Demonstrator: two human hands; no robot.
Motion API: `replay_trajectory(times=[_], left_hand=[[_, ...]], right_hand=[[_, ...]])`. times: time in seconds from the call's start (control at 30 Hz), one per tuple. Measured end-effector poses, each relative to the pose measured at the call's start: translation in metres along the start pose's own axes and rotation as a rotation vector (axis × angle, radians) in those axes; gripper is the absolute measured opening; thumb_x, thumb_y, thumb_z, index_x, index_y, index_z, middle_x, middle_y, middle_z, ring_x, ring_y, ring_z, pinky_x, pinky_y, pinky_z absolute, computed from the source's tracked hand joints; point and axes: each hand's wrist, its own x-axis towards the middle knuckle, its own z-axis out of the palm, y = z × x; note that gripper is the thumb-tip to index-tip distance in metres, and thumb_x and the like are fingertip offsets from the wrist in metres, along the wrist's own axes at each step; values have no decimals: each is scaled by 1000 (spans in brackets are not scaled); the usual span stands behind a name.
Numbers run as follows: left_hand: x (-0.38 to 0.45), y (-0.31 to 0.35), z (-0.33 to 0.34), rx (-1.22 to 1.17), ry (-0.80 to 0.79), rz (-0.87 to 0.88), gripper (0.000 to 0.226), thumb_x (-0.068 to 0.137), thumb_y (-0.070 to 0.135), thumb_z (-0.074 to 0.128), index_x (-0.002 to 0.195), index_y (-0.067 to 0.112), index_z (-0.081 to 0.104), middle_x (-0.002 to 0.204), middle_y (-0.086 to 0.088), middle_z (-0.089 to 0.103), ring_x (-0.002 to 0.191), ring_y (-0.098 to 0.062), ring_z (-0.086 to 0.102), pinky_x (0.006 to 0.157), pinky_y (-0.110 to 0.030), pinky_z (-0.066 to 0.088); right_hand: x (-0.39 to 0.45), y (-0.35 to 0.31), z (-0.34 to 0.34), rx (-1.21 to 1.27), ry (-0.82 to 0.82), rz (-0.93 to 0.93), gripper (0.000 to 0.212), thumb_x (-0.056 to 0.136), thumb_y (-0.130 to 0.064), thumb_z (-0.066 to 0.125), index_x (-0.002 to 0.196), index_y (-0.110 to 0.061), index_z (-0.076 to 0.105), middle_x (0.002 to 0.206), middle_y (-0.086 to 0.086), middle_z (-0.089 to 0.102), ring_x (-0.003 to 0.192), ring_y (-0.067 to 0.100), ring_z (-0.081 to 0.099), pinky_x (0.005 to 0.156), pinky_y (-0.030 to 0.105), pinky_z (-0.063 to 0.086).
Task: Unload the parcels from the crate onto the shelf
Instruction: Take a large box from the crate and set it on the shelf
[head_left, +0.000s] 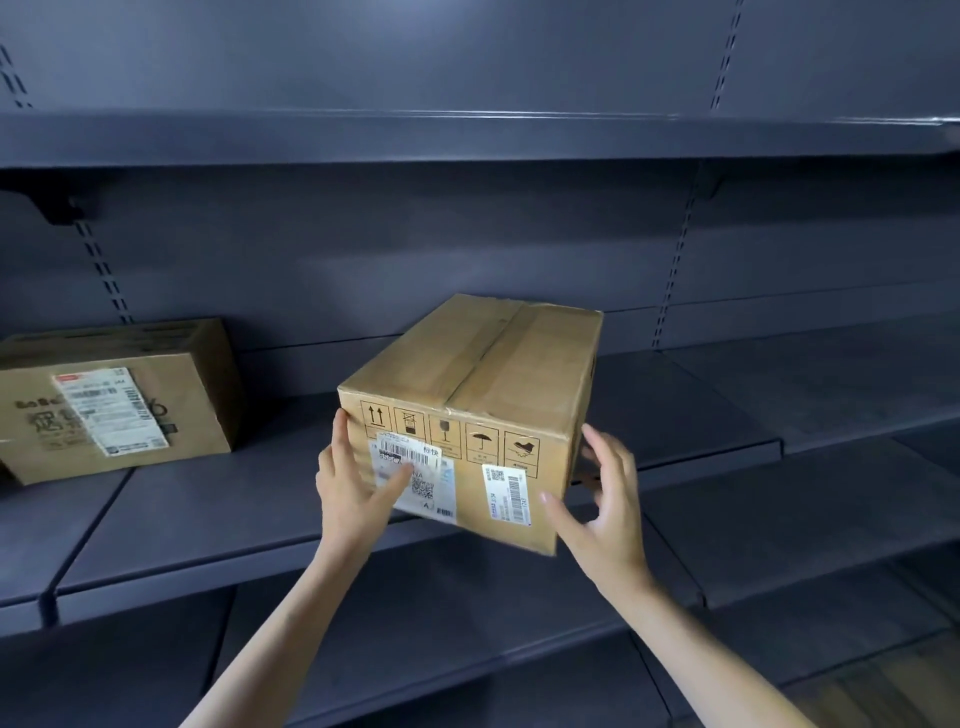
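A taped brown cardboard parcel (483, 395) with handling symbols and barcode labels sits on the dark grey shelf (234, 519), turned slightly so its front right corner overhangs the front edge. My left hand (353, 488) lies flat against its front face over a label, fingers straight. My right hand (602, 499) is at the parcel's right front corner with fingers spread and relaxed; whether it touches the box I cannot tell. The crate is out of view.
A second brown parcel (114, 400) with a white shipping label stands on the same shelf at the far left. Another shelf board (467, 137) runs above. Lower shelf boards (467, 639) show below and bare shelf (805, 384) stretches to the right.
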Motion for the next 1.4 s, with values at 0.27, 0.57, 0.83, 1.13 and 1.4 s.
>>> replay_trajectory(times=[0.27, 0.57, 0.83, 1.13, 1.4], left_hand=[[-14, 3, -2, 48, 43, 24, 94, 73, 13, 74, 145, 28, 17, 139, -8, 37, 125, -28, 37, 104, -56, 37], [-42, 2, -14, -1, 68, 44, 96, 69, -5, 65, 144, 29, 18, 126, -2, 36, 120, -24, 37, 100, -50, 42], [-62, -4, -29, -14, 127, 17, 98, 68, -3, 68, 142, 35, 16, 123, 5, 31, 124, -24, 36, 100, -51, 42], [-55, -5, -35, 35, 113, 21, 95, 73, -6, 62, 145, 32, 13, 120, 5, 28, 119, -24, 35, 88, -58, 48], [-35, -10, -46, 65, 99, 42, 88, 75, -2, 69, 143, 30, 24, 122, 2, 41, 115, -22, 48, 79, -33, 54]], right_hand=[[6, 10, -1, -38, -67, 11, 91, 67, 1, 76, 132, -38, 27, 135, 4, 39, 125, 21, 44, 96, 49, 47], [19, 22, 1, 5, -111, -3, 94, 67, 5, 75, 133, -41, 26, 134, -3, 37, 124, -4, 38, 95, 49, 49], [23, 23, 13, 61, -190, -22, 97, 66, 2, 75, 133, -47, 25, 134, -3, 40, 126, 16, 43, 91, 52, 50], [33, 18, 23, 61, -234, 8, 92, 68, 0, 74, 133, -42, 25, 135, 0, 39, 126, 17, 42, 98, 50, 46], [47, 20, 36, 6, -263, 53, 88, 70, -1, 73, 142, -19, 26, 136, 4, 42, 120, 9, 40, 101, 33, 40]])
